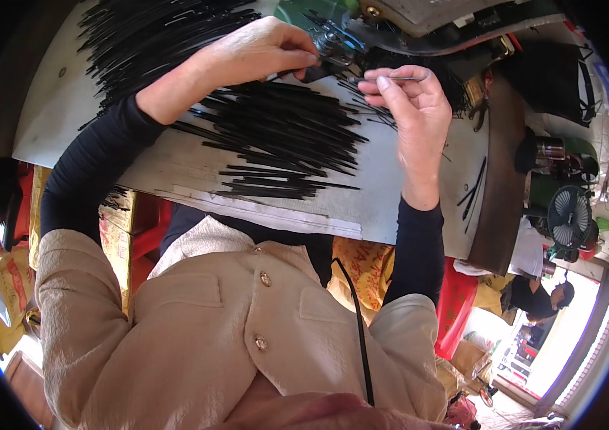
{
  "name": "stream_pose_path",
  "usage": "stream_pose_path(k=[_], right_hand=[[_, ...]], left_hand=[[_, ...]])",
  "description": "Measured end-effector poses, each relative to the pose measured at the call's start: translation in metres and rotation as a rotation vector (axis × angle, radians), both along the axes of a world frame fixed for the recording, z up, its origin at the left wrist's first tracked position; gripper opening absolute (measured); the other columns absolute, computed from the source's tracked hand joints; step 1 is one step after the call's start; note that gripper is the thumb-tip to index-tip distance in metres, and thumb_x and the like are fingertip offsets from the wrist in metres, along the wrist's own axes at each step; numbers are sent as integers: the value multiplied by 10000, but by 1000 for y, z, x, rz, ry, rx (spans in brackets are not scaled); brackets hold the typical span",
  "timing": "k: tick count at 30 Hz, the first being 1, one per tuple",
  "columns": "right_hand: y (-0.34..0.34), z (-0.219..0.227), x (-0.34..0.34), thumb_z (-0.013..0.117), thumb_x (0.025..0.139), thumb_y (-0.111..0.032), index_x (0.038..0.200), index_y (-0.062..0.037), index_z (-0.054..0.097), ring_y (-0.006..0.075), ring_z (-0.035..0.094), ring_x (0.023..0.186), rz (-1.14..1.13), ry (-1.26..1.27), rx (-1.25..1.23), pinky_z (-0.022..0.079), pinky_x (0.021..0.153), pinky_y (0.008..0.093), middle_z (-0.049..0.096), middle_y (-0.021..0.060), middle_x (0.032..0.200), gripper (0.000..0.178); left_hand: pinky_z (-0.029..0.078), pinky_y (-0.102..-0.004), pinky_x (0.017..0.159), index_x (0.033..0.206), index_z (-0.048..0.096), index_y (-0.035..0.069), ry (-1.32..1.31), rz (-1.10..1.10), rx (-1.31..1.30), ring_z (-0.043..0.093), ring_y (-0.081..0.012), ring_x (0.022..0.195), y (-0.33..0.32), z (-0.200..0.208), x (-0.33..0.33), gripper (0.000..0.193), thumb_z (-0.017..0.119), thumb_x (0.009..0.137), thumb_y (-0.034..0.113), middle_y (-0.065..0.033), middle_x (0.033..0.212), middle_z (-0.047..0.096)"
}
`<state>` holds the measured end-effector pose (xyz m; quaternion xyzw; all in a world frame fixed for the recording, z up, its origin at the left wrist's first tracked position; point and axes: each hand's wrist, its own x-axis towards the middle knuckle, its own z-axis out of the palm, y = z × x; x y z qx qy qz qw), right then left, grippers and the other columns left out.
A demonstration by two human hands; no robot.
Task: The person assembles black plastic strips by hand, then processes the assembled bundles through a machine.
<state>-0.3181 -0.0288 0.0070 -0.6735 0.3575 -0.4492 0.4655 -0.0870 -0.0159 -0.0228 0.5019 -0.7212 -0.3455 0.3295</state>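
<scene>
My left hand is closed, thumb and fingertips pinched together beside a small green machine. A small dark piece shows at its fingertips, too hidden to name. To the right, my right hand pinches a thin stick between thumb and fingers; the other fingers curl loosely. Between and below the hands lies a pile of thin black strips, roughly side by side on the pale table. A bigger pile of the same black strips spreads beyond my left forearm.
A grey machine body stands at the far right of the table. Pliers and a few loose strips lie near the right edge. Beyond it are a small fan and another person. A red stool is below left.
</scene>
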Motion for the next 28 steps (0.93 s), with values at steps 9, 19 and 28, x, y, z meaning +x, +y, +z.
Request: stream_pose_path(k=[9, 19, 28], right_hand=[[-5, -23, 26, 619, 866, -38, 944, 38, 632, 93, 613, 602, 12, 60, 139, 496, 566, 204, 674, 87, 778, 110], [1, -22, 19, 514, 926, -79, 1129, 52, 595, 39, 484, 480, 153, 191, 180, 387, 449, 174, 641, 68, 722, 255], [2, -18, 19, 522, 927, -95, 1134, 36, 602, 42, 491, 481, 155, 186, 193, 392, 449, 175, 639, 68, 718, 258]], left_hand=[[384, -158, 428, 981, 640, 11, 323, 4, 229, 525, -46, 522, -3, -2, 3, 289, 528, 952, 276, 12, 680, 585], [376, -197, 415, 959, 665, 4, 455, 47, 289, 491, -61, 503, -7, -1, 8, 277, 568, 901, 256, -3, 669, 569], [345, -200, 380, 957, 643, 2, 386, 59, 235, 454, -52, 468, -6, 1, 5, 300, 553, 929, 286, -1, 641, 523]])
